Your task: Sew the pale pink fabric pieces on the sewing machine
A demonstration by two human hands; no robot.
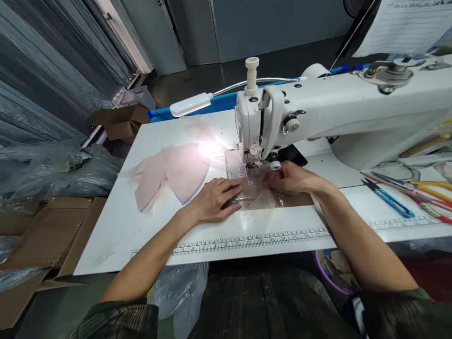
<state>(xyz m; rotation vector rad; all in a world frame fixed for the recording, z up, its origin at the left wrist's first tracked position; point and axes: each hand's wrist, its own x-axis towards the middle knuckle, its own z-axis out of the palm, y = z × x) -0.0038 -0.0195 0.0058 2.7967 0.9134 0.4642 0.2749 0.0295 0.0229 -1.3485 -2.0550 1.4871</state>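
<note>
A white sewing machine (300, 110) reaches in from the right, its needle area over a small piece of sheer pale fabric (259, 200). My left hand (221, 200) rests palm down at the fabric's left edge, fingers stretched out. To the right of the needle, my right hand (291, 178) has its fingers closed on the fabric, with the fingertips partly hidden by it. Small red-outlined marks show near the presser foot. Left of the needle, sheer pinkish fabric pieces (176, 172) with blue edging lie on the white table (113, 235).
A lit lamp (190, 104) on a bendable neck hangs over the table. Blue thread snips (390, 197) and orange-handled scissors (431, 185) lie at the right. A printed ruler (226, 244) runs along the front edge. Cardboard boxes (52, 230) and plastic wrapping stand at the left.
</note>
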